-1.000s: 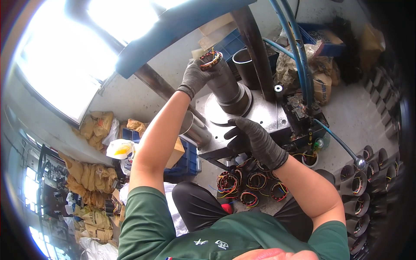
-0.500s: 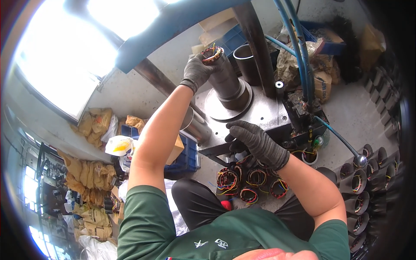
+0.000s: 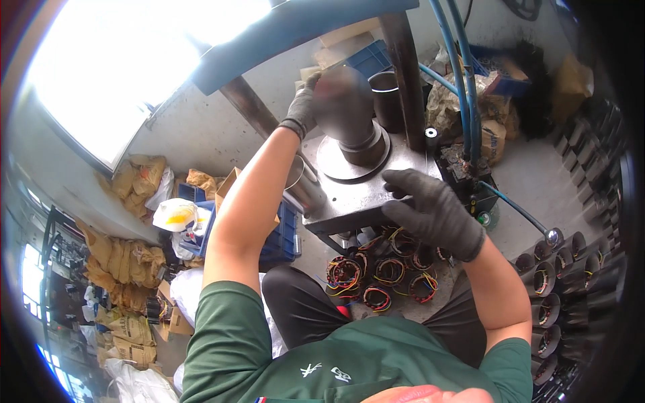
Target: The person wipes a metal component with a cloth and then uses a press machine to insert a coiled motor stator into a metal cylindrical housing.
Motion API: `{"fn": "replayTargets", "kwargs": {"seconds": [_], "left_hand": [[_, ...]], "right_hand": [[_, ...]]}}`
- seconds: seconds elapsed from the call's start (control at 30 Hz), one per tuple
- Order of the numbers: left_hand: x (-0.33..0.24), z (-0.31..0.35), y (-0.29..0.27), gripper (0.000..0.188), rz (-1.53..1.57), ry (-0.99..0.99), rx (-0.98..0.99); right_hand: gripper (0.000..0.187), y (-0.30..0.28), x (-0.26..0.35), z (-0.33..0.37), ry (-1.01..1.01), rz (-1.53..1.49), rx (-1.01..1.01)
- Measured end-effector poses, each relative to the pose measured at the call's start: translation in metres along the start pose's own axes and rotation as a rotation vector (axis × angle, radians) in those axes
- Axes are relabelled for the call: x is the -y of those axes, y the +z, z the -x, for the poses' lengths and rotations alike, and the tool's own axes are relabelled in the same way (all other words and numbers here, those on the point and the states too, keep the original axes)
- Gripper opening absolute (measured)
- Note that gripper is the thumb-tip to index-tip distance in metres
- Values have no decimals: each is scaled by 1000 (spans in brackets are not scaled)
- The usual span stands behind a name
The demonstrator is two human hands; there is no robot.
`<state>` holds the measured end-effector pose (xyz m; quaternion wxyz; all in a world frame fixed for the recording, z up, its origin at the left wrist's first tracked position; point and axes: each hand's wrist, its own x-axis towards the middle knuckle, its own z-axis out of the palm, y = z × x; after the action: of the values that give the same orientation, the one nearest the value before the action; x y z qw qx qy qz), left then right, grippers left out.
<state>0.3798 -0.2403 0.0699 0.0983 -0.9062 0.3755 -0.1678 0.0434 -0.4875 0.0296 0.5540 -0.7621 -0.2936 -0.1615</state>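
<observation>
A dark metal cylinder (image 3: pixel 341 111) stands on a round steel plate (image 3: pixel 327 163) on the press table. Its upper part is smeared by blur, so its top end cannot be made out. My left hand (image 3: pixel 304 107), in a grey glove, is raised along the cylinder's left side with fingers stretched upward; whether it touches is unclear. In front of the table's right part, my gloved right hand (image 3: pixel 437 213) hovers with thumb and fingers apart, holding nothing. Below it on the floor lie several wound stators (image 3: pixel 390 271) with coloured wires.
A blue press beam (image 3: pixel 295 30) spans above, borne by dark posts (image 3: pixel 406 80). An open metal sleeve (image 3: pixel 386 101) stands behind the cylinder, another (image 3: pixel 304 188) to the left. Blue hoses (image 3: pixel 463 87) and a ball-ended lever (image 3: pixel 553 236) are at right, beside rows of cylinders (image 3: pixel 544 279).
The cylinder's top, which showed a wired stator, is now blurred. My left hand's fingers have shifted off its rim to its left side. My right hand has moved right and spread.
</observation>
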Motion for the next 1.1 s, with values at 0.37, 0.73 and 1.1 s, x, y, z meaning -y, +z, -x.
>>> {"fn": "replayTargets", "kwargs": {"seconds": [0.37,0.73,1.1], "left_hand": [[-67,246,40,63,532,-588,-758],[-63,266,97,60,715,-535,-738],[-90,263,66,32,1292,-639,-946]], "right_hand": [[22,-82,54,149,-111,1012,-637],[30,-157,-66,89,-25,952,-1064],[31,-191,-86,47,-256,890,-1128]]}}
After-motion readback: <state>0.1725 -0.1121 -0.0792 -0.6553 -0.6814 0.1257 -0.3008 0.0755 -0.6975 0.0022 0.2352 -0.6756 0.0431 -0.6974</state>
